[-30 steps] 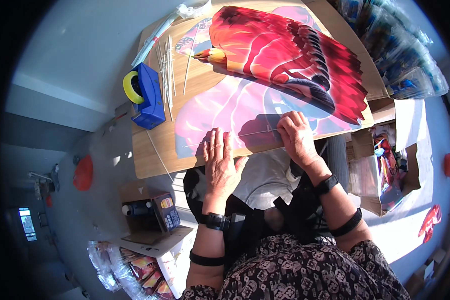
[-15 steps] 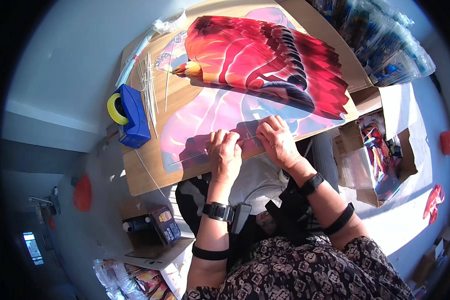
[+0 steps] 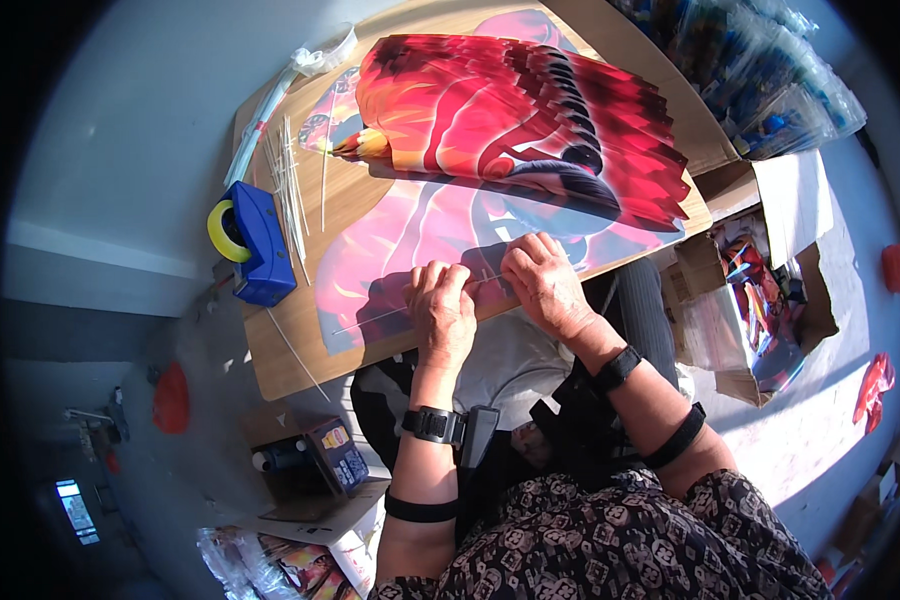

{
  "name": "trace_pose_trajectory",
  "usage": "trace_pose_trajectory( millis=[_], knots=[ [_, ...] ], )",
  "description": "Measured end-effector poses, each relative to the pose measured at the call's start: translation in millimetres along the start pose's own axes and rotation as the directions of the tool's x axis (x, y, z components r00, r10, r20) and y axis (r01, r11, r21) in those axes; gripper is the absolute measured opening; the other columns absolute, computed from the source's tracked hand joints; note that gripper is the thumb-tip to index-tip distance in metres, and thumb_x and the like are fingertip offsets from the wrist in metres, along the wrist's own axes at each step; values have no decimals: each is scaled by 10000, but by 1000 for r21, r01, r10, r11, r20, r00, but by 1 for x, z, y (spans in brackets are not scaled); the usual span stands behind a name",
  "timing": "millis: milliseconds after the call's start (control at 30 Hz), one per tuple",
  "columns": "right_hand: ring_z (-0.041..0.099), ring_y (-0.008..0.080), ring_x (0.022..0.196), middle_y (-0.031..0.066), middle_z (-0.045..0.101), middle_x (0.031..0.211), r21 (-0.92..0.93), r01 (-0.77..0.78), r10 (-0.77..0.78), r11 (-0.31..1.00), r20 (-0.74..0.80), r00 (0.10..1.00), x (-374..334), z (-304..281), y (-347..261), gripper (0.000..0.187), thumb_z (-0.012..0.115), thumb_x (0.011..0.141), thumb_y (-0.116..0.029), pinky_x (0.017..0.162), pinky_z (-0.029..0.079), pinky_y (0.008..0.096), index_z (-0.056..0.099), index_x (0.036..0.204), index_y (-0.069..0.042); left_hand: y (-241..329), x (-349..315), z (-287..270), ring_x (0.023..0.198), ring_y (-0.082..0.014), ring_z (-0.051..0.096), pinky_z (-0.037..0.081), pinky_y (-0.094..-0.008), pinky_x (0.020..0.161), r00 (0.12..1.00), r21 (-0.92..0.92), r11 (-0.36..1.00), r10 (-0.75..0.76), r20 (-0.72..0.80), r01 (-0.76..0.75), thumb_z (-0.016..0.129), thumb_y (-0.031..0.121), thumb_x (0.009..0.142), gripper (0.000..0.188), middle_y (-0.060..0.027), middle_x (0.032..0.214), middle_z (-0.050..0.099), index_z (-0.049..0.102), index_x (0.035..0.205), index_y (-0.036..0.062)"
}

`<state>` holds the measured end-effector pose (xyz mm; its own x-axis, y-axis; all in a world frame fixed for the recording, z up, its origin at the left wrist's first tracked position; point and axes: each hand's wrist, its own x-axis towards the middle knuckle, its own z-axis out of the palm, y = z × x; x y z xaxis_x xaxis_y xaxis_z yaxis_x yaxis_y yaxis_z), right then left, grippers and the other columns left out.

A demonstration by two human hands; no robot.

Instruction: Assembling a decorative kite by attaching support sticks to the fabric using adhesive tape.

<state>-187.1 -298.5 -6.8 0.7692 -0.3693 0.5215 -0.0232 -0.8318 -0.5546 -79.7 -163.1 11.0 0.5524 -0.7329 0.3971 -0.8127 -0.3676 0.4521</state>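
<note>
A thin white rod (image 3: pixel 368 320) lies along the near edge of a large printed sheet, with both my hands closed over it. My left hand (image 3: pixel 442 312) grips with curled fingers, pressed down on the sheet's edge. Just to its right, my right hand (image 3: pixel 548 284) pinches at the same edge, its fingertips hidden beneath the knuckles. The sheet's pale pink underside (image 3: pixel 375 255) faces up near me. Beyond it, the bright red feather-patterned side (image 3: pixel 470 110) is folded over, with a yellow-orange point at its left.
Left on the wooden table (image 3: pixel 280 365) are a blue tape dispenser (image 3: pixel 267 255) with yellow tape, several loose white rods (image 3: pixel 288 195) and a clear tape ring (image 3: pixel 338 52). A cardboard box (image 3: pixel 715 325) of colourful pieces stands at right. Plastic-wrapped packages (image 3: pixel 785 90) are piled at far right.
The view has shifted slightly, so the table appears a little further left. Both hands keep their grip at the sheet's near edge, with almost no movement.
</note>
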Motion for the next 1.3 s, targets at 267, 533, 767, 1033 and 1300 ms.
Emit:
trace_pose_trajectory(
  millis=[267, 533, 767, 1033, 1300],
  knots=[
    [530, 303, 873, 88, 555, 901, 37, -10, 9, 999, 24, 1000, 2, -1, 1, 122, 633, 746, -57, 795, 440, 397, 560, 844, -57, 1, 1, 4, 882, -284, 530, 414, -406, 770, 1000, 4, 1000, 14, -4, -14, 698, -6, 704, 211, -54, 854, 570, 609, 875, 80],
    [533, 303, 872, 91, 556, 897, 42, -9, 8, 999, 28, 1000, 2, -1, 1, 120, 636, 747, -63, 798, 440, 395, 564, 843, -58, 8, 4, 8, 868, -282, 535, 410, -406, 782, 999, 24, 999, 40, -8, -40, 716, 25, 704, 195, -51, 843, 573, 610, 859, 78],
    [532, 301, 863, 89, 555, 893, 29, 3, -3, 1000, 15, 1000, 2, -2, 1, 121, 638, 749, -71, 790, 438, 396, 562, 842, -62, 10, 6, 12, 856, -287, 533, 411, -409, 790, 998, 3, 999, 54, -22, -54, 713, 10, 690, 200, -59, 837, 574, 606, 849, 67],
    [526, 285, 845, 77, 548, 878, -12, 31, -31, 999, 8, 1000, -1, 0, 1, 119, 638, 768, -84, 770, 420, 385, 560, 857, -70, 5, 4, 13, 855, -298, 525, 422, -413, 786, 996, -47, 996, 70, -50, -72, 698, -19, 698, 197, -71, 848, 573, 601, 855, 50],
    [524, 271, 847, 68, 556, 891, -46, 48, -49, 998, -9, 999, -1, -1, 0, 130, 648, 772, -94, 772, 409, 378, 562, 867, -76, 6, 3, 13, 866, -308, 528, 400, -438, 855, 997, -95, 994, 45, -57, -50, 672, -4, 720, 154, -80, 855, 556, 590, 828, 70]
  ],
)
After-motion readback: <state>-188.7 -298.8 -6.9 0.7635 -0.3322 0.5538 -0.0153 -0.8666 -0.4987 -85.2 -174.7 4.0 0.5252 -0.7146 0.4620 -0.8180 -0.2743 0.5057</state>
